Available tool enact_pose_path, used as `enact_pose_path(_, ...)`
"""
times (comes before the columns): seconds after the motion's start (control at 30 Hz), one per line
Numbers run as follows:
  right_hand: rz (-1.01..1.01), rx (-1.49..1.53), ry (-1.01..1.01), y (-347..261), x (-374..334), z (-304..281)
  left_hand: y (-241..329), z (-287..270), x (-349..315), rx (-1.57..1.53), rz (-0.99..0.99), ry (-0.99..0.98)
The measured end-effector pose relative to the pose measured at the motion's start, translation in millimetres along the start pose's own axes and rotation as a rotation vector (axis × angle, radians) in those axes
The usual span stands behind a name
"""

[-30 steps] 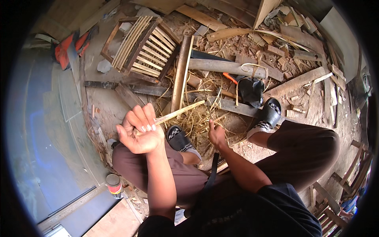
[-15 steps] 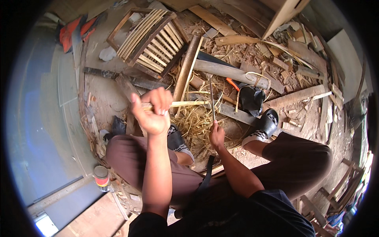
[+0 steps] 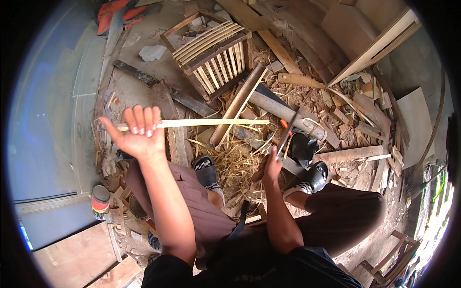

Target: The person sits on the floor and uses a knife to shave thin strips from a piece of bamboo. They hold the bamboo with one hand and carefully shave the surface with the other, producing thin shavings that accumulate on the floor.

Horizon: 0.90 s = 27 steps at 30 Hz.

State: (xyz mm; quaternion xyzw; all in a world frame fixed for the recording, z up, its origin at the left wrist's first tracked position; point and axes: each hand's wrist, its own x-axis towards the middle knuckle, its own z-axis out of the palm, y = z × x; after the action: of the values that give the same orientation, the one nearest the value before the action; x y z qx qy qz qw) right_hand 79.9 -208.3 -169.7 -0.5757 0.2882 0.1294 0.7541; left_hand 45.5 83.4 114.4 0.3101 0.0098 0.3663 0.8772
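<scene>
The left hand (image 3: 139,137), palm up, has its four fingers curled over a pale wooden strip (image 3: 201,122), thumb sticking out to the left. The strip runs nearly level rightward from those fingers; a second ago it slanted upward, and less of it showed beyond the hand. The right hand (image 3: 272,168) is closed around the handle of a knife (image 3: 287,132), the grip mostly hidden. Its blade, close to upright half a second ago, now leans up and to the right from the fingers. The hands have drawn wider apart, and the strip's free end, close to the blade then, now lies just left of it with a small gap.

Below the strip, between the two hands, is a heap of curly shavings (image 3: 235,158). A dark sandal (image 3: 205,173) is below and right of the left fingers. Past the strip, a wooden bar (image 3: 237,108) slants upward; a black bag (image 3: 303,149) lies right of the right fingers. Farther off, beyond the left fingers, stands a slatted crate (image 3: 216,57).
</scene>
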Motion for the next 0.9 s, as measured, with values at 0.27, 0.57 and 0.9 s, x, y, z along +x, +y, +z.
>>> enact_pose_path(0.27,-0.170,0.161,-0.121,-140.9,-22.8,8.2,40.9,-25.5,-11.9,-0.200,0.014,-0.059)
enact_pose_path(0.57,-0.277,0.407,-0.365,-157.3,-48.0,2.7,47.8,-36.0,-17.7,-0.357,-0.010,-0.255)
enact_pose_path(0.9,-0.345,0.673,-0.432,-186.9,-78.8,-4.4,-30.1,3.2,-22.4,-0.176,-0.128,0.640)
